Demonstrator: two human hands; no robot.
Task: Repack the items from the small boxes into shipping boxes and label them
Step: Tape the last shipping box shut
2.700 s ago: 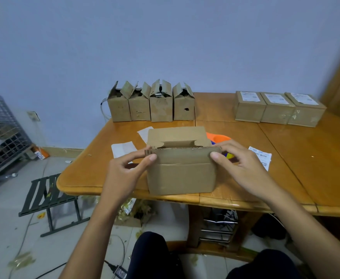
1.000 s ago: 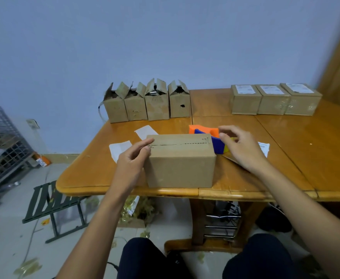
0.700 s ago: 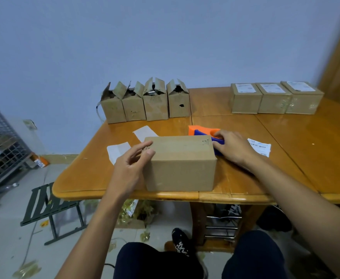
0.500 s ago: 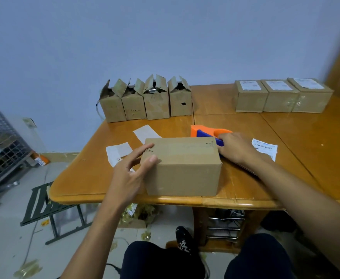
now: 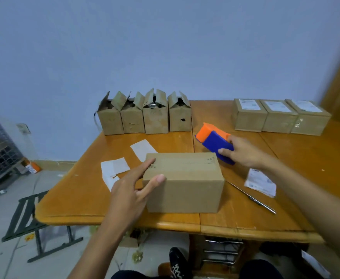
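Note:
A closed brown shipping box (image 5: 185, 182) stands near the table's front edge. My left hand (image 5: 130, 190) has straight fingers touching the box's left end and top corner. My right hand (image 5: 243, 152) grips an orange and blue tape dispenser (image 5: 215, 143) lifted just behind the box's right end. Several small open boxes (image 5: 145, 115) line the back of the table. Three sealed, labelled boxes (image 5: 281, 117) sit at the back right.
White label sheets (image 5: 114, 168) lie left of the box, another paper (image 5: 143, 148) behind it. A printed label (image 5: 260, 182) and a thin metal rod (image 5: 251, 197) lie to the right. The wooden table (image 5: 316, 168) has a folding stool (image 5: 34, 218) at its left.
The box's flaps were folded shut. My right hand left the box, reached behind it, took the tape dispenser and raised it. My left hand stayed on the box's left end.

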